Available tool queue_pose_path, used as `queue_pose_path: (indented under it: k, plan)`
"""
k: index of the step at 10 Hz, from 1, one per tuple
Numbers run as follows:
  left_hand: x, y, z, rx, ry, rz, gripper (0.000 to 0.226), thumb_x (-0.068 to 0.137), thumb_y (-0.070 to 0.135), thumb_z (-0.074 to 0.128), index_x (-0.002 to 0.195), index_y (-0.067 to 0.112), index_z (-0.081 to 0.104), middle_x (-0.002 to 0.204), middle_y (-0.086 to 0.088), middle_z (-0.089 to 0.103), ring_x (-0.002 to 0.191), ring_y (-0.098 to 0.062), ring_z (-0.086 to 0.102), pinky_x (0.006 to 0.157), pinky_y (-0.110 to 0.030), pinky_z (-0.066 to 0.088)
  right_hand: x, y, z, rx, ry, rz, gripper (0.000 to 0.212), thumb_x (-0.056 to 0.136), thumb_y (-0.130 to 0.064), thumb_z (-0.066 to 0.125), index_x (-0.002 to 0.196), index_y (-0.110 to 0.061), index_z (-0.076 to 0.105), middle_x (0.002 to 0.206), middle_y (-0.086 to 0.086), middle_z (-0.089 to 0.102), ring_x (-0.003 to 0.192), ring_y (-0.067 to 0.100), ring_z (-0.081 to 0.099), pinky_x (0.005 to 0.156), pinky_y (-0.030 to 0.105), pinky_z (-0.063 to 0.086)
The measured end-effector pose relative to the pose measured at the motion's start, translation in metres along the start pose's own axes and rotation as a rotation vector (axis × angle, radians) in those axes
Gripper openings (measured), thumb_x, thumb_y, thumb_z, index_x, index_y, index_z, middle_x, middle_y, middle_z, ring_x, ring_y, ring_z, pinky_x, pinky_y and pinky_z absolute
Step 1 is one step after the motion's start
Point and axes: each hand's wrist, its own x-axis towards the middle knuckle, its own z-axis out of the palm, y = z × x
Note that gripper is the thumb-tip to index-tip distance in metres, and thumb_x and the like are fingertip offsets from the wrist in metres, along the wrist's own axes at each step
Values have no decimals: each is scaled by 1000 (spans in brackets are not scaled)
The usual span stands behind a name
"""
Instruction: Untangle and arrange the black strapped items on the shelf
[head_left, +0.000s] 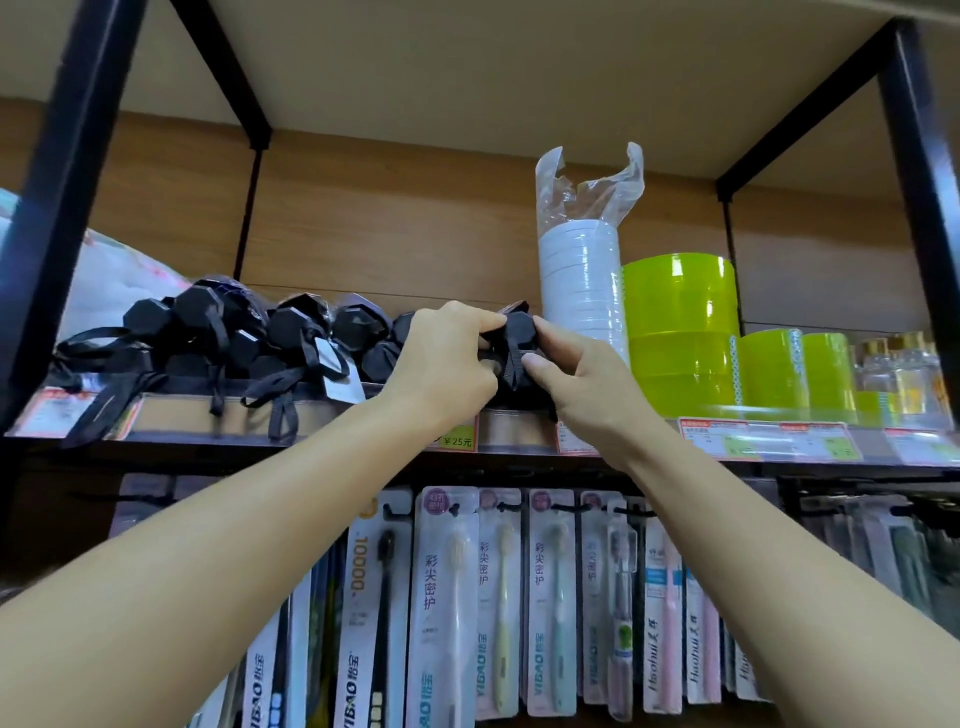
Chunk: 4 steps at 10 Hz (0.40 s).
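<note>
Both hands met on one black item (519, 332) at the shelf (311, 421) front, just left of the white tape stack (582, 291). The left hand (447, 358) was closed around its near side, fingers curled over the top, and the right hand (576, 379) pinched its right edge with thumb and fingertips, a strap (511, 364) running down between them. The step in hand looked like working this piece free of its strap tangle; next it would likely need the strap drawn clear and the piece set upright in line. Left of the held piece, the other black items (249, 332) lay heaped on the shelf, straps (104, 410) drooping over its edge and across a price label. How the held strap looped was hidden behind the hands, and whether it was caught on a neighbour could not be told. Items behind the left hand were covered.
</note>
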Motion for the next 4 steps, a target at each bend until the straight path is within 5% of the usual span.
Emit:
queue_pose_path:
  k: [1, 2, 3, 4]
  plan:
    - [-1, -1, 0, 3, 19, 37, 47, 79, -5, 67, 121, 15, 74, 103, -10, 78, 81, -15, 66, 71, -9, 49, 3, 7, -1, 16, -15, 11, 46, 98, -5, 56, 138, -26, 61, 128, -9, 70, 125, 13, 63, 115, 39, 45]
    - [-5, 5, 1, 83, -37, 26, 38, 81, -5, 64, 114, 11, 75, 106, -15, 76, 95, -32, 68, 83, -40, 58, 3, 4, 5, -107, 72, 67, 50, 97, -10, 61, 145, -19, 54, 136, -5, 66, 124, 6, 57, 111, 25, 43]
    - [-18, 13, -2, 94, -14, 22, 27, 78, -10, 60, 102, 0, 70, 99, -17, 74, 93, -36, 65, 78, -46, 56, -2, -10, 5, -278, 118, 91, 46, 97, -17, 62, 142, -23, 58, 137, 4, 69, 129, 17, 60, 98, 21, 42]
    - [-37, 16, -13, 89, 4, -8, 21, 79, -12, 59, 97, -2, 66, 95, -18, 71, 89, -37, 62, 76, -45, 55, -11, -19, 7, -378, 138, 127, 28, 97, -18, 60, 124, -13, 65, 120, 16, 74, 118, 34, 64, 99, 40, 51]
